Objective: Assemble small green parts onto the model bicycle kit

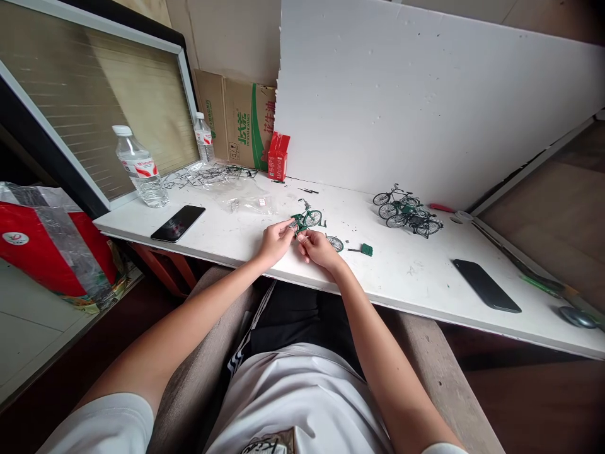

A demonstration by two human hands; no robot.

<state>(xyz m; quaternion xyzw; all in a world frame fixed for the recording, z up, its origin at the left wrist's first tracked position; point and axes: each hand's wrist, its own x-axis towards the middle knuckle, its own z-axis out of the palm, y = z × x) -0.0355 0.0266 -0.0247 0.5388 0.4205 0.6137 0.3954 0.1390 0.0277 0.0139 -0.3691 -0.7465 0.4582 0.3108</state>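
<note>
A small green model bicycle (312, 218) is held just above the white table, one spoked wheel pointing away from me. My left hand (277, 241) pinches its rear part from the left. Close by on the right, my right hand (317, 247) has its fingers curled in at the lower part of the bicycle; whatever tiny piece they may pinch is hidden. A loose spoked wheel (335, 244) lies beside my right hand. Further right rests a flat green piece (367, 250) with a thin dark strip beside it.
Several finished model bicycles (406, 211) stand at the right rear. Dark part frames (222, 173) and clear plastic bags (246, 198) lie at the back left, near two water bottles (142, 170). Phones lie left (178, 224) and right (486, 285). A red box (278, 156) stands behind.
</note>
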